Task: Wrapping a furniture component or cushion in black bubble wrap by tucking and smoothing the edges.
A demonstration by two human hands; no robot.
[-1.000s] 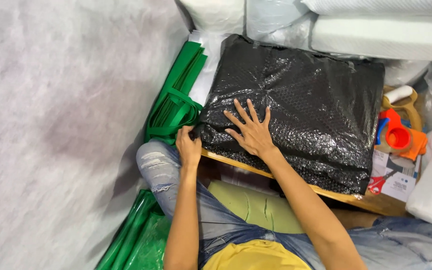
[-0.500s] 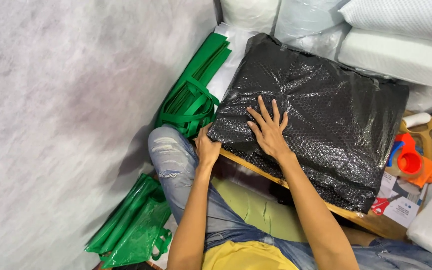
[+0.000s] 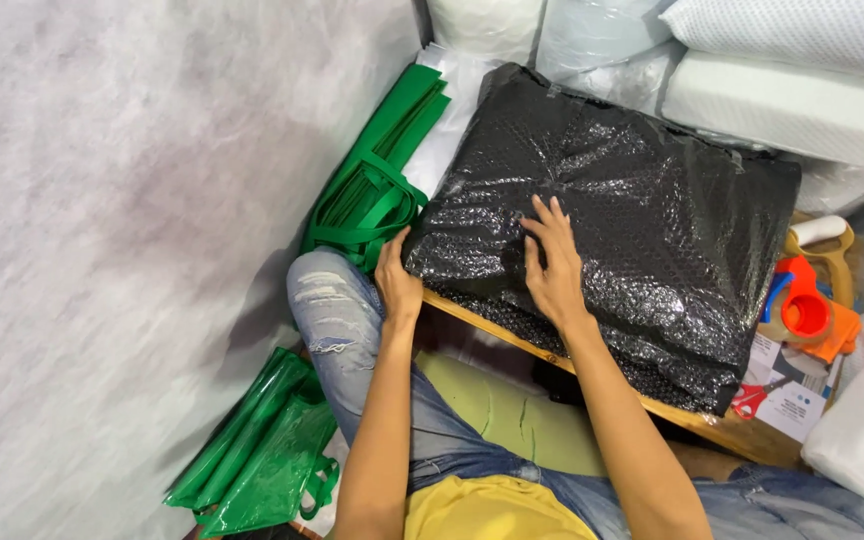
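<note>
Pressing flat on the black bubble-wrapped parcel [image 3: 612,220], the right hand [image 3: 555,262] lies open with fingers spread near its middle, while the left hand [image 3: 396,280] grips the parcel's near-left corner, thumb on top. The parcel rests on a low wooden counter [image 3: 592,375] above the person's lap, covering most of it. To handle it well, in my judgement, the flat palm should keep even downward pressure so the slick wrap does not slide, and the corner grip should stay snug against the edge. Crowding it: folded green bags [image 3: 372,195] touching the far-left side, more green bags [image 3: 262,455] on the floor near left, an orange tape dispenser [image 3: 802,310] and red-handled scissors [image 3: 752,398] just right, and white foam packing [image 3: 782,100] beyond, leaving little room to shift.
</note>
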